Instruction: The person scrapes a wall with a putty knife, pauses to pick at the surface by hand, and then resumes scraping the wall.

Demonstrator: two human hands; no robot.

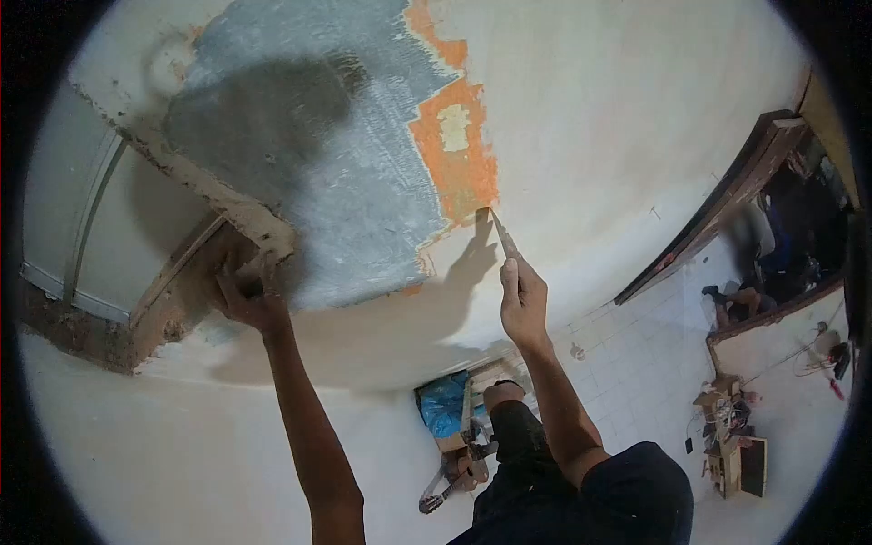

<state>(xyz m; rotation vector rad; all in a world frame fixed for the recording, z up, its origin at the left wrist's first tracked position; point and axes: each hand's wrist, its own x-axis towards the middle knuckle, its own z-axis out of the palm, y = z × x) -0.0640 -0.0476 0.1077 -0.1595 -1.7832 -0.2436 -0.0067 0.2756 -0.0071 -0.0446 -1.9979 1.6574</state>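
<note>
My right hand (525, 295) is closed around the handle of a scraper (503, 236). The blade's tip touches the wall at the lower corner of a bare orange patch (468, 177). Left of that patch spreads a rough grey patch (363, 173), bordered by a jagged edge of pale paint (590, 118). My left hand (252, 295) is raised at the broken edge of a wall opening (259, 218). Its fingers are curled against that edge, partly in shadow, and their exact contact is hard to make out.
Below me are a blue plastic bag (443, 404) and a guitar-like headstock (434, 500) on the floor. A dark-framed doorway (699, 222) opens at right, with a person (749, 295) partly visible beyond. Cluttered wooden shelving (727, 436) stands at the lower right.
</note>
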